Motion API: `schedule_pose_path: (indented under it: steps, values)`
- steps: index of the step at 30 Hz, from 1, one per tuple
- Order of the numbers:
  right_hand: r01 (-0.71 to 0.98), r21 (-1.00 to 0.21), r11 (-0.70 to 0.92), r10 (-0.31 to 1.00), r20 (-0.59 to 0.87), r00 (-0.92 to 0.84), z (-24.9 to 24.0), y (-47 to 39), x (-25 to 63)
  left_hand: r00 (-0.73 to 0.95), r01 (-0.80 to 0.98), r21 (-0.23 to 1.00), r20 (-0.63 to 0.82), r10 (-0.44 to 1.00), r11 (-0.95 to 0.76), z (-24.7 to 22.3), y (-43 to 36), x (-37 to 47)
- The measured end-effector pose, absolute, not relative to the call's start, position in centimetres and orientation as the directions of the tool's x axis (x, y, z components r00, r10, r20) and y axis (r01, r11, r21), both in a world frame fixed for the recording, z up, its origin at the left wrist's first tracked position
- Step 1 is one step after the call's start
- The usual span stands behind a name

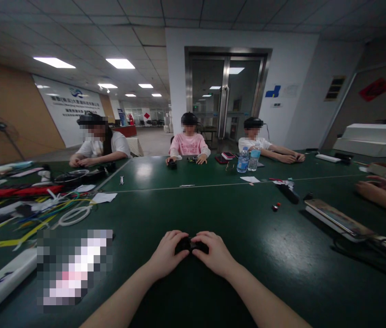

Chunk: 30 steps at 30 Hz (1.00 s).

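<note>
Both of my hands meet at the near middle of the dark green table, close around a small black object. My left hand is closed on its left end, fingers over the top and thumb on the near side. On the right end, my right hand grips it in the same way. The fingers cover much of the object, so its kind cannot be told. It appears to rest on or just above the tabletop.
Cables and tools crowd the left side, with a long white box nearer me. A phone lies at right beside black cords. Small red and black parts sit right of centre. Water bottles stand farther back. Several people sit around the table.
</note>
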State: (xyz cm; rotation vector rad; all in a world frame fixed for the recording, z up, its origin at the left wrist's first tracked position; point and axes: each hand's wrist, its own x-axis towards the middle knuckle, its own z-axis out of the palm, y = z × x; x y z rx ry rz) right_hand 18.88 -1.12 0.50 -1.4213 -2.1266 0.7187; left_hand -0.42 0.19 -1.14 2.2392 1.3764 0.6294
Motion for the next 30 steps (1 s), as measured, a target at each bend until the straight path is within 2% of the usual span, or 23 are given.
schedule_pose_path:
  steps: [22, 30]
  values:
    - [0.669, -0.673, 0.315, 0.937, 0.107, -0.333, 0.1, -0.8, 18.8, 0.427, 0.702, 0.572, 0.137, 0.894, -0.424, -1.0, 0.2, -0.5]
    - [0.443, -0.862, 0.245, 0.959, 0.149, -0.241, -0.6, 0.1, 19.2, 0.439, 0.707, 0.565, 0.121, 0.890, -0.426, -1.0, 0.3, -0.6]
